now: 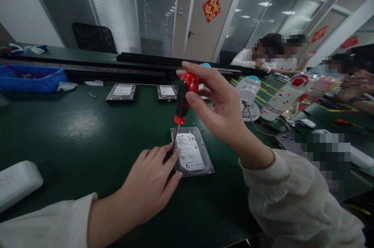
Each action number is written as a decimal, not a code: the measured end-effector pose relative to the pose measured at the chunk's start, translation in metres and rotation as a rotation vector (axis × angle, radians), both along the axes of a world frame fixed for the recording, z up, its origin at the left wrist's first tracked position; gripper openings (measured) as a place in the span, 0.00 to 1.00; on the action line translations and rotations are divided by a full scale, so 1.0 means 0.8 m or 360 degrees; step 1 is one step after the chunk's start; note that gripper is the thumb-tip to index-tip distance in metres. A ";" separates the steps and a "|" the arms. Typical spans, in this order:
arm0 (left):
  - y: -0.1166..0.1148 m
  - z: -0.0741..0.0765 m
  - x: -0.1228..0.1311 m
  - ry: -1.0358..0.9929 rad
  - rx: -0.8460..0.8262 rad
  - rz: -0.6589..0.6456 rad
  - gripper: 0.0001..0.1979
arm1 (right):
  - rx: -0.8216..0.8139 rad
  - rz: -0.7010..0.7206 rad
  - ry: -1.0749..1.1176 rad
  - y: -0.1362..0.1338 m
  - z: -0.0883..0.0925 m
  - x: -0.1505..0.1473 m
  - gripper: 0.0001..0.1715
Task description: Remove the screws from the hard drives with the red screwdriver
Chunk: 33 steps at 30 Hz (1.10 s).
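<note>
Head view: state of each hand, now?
Left hand: at the hard drive's left edge; whether gripping cannot be told.
Right hand: holding the red-and-black screwdriver.

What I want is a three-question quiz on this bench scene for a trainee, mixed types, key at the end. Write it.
1. Which hand holds the screwdriver?
2. True or false: the left hand is at the left side of the nearest hard drive.
3. Pick one: the bin at the far left of the table is (A) yellow, (B) blue, (C) red.

Key:
1. The right hand.
2. True.
3. B.
</note>
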<state>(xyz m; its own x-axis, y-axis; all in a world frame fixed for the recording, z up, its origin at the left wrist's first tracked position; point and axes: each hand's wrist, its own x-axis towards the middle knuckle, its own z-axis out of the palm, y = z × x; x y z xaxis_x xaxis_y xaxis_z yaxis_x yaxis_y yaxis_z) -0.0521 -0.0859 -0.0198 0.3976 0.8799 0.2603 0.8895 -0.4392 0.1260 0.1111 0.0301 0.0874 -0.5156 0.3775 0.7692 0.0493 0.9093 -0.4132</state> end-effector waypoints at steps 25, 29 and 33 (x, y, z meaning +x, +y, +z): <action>-0.001 -0.005 0.001 -0.0046 0.0000 0.0013 0.24 | 0.0269 -0.0306 0.0141 0.013 -0.003 -0.002 0.17; -0.002 -0.004 -0.001 -0.0057 -0.0029 0.0008 0.24 | 0.0261 -0.0291 0.0110 0.017 -0.006 0.001 0.19; -0.002 -0.005 -0.002 -0.0060 -0.0024 0.0003 0.24 | 0.0181 -0.0200 0.0103 0.022 -0.008 0.003 0.21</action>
<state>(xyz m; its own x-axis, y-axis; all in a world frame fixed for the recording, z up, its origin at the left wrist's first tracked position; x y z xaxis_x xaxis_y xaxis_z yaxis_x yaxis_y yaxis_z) -0.0535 -0.0875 -0.0236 0.3860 0.8845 0.2620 0.8848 -0.4354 0.1662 0.1133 0.0479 0.0814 -0.4180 0.3445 0.8406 0.1423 0.9387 -0.3140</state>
